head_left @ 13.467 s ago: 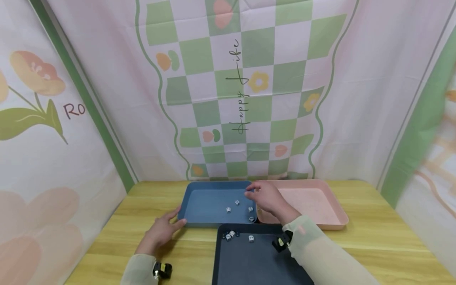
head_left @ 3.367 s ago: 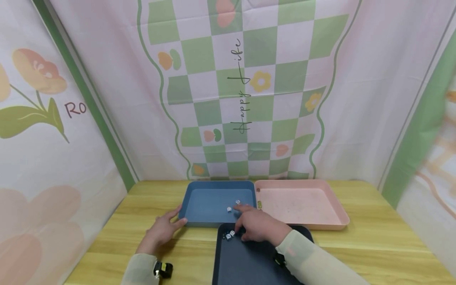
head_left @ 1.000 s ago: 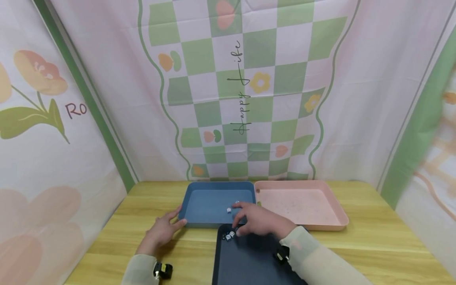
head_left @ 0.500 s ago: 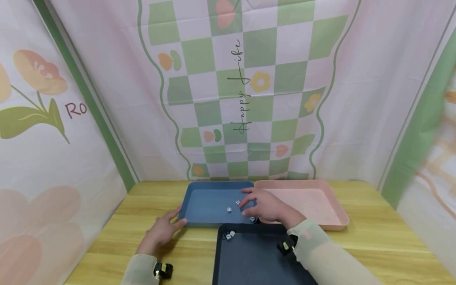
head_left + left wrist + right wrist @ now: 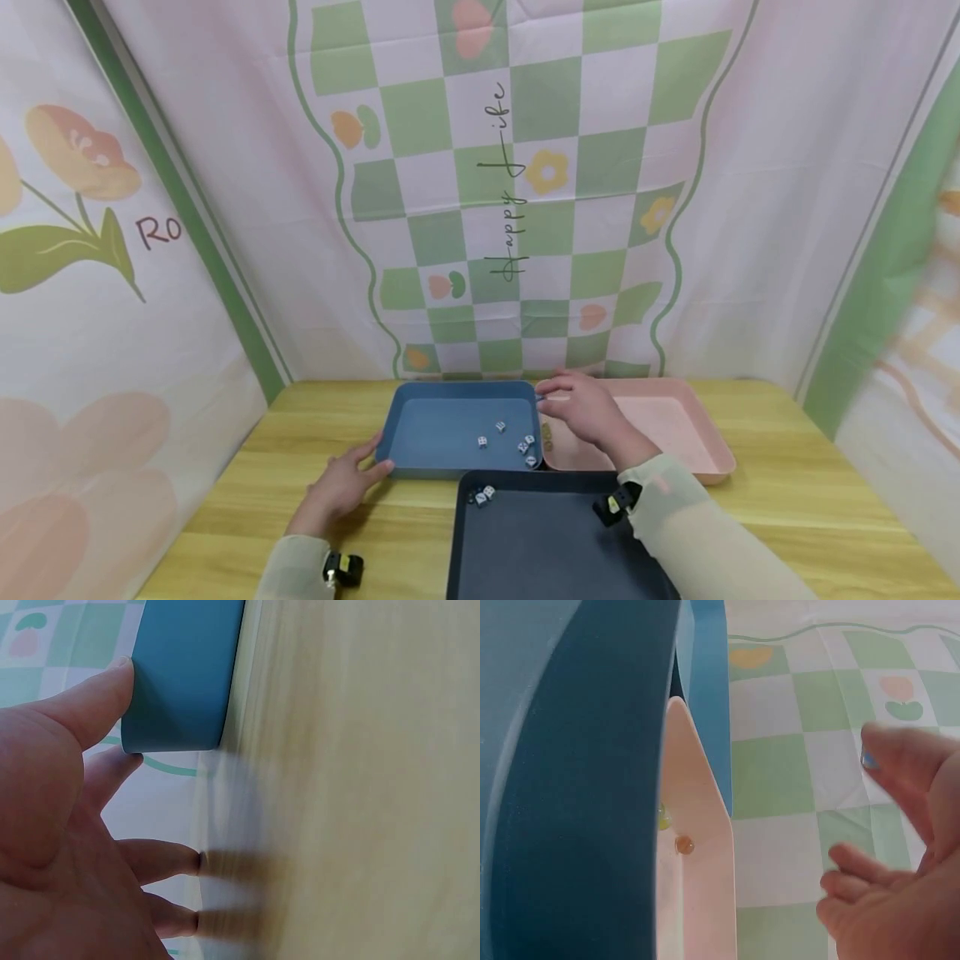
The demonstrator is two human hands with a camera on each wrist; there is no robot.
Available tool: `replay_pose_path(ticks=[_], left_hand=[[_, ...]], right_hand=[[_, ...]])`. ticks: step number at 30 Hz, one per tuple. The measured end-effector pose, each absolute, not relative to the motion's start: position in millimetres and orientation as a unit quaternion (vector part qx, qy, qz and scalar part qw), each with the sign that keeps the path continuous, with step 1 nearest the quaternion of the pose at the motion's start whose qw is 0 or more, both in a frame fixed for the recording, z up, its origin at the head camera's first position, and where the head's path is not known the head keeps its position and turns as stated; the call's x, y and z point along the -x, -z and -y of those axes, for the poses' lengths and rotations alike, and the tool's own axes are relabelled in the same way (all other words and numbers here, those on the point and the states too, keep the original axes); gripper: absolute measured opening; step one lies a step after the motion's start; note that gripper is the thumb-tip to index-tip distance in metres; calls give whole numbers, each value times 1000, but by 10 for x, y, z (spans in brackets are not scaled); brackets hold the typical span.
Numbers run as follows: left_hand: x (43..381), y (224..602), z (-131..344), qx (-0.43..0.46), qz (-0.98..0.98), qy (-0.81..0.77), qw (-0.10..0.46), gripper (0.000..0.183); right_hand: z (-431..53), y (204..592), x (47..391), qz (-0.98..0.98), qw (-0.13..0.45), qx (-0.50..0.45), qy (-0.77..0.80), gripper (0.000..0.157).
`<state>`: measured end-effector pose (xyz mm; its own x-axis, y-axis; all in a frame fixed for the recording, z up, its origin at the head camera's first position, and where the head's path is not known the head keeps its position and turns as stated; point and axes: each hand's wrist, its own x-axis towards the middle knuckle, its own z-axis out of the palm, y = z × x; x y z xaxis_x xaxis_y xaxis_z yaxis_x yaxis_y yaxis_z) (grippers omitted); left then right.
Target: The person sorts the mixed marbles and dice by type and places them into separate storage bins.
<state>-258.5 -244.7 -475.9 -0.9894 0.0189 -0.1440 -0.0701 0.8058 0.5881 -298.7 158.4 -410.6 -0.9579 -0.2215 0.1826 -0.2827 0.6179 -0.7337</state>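
Observation:
In the head view, my left hand (image 5: 343, 483) rests at the front-left corner of the blue tray (image 5: 431, 388). Thumb and index finger touch its wall, the other fingers spread. My right hand (image 5: 588, 410) is raised over the left end of the pink tray (image 5: 697, 425). Its thumb and index fingertips pinch a small, shiny blue bead (image 5: 868, 759), mostly hidden by the fingers. Several white dice (image 5: 482, 442) lie in the blue tray, some grouped at its right end. Two white dice (image 5: 489, 492) and small dark pieces sit in the far-left corner of the dark tray (image 5: 555, 550).
Small translucent yellowish pieces (image 5: 547, 433) lie along the pink tray's left wall; an orange-brown bead (image 5: 684, 844) shows there too. The three trays stand close together on a wooden table (image 5: 405, 533). A printed curtain (image 5: 480, 208) hangs behind.
Over the last second my right hand has moved from the dark tray's far edge, across the blue tray, to the pink one. A lone die earlier in the dark tray is gone. My left hand stayed put.

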Motion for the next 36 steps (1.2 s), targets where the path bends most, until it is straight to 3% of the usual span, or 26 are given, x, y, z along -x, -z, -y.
replay_pose_path(ticks=[11, 32, 36], left_hand=[[2561, 4742, 2439, 12, -948, -310, 72, 69], [2548, 4709, 2425, 11, -949, -306, 72, 69], [2545, 4709, 2426, 10, -949, -306, 73, 69]], right_hand=[[-1692, 4074, 3048, 889, 29, -81, -450, 28], [-1840, 4103, 3130, 896, 36, -56, -439, 34], [-1848, 4119, 3147, 899, 34, -42, -435, 43]])
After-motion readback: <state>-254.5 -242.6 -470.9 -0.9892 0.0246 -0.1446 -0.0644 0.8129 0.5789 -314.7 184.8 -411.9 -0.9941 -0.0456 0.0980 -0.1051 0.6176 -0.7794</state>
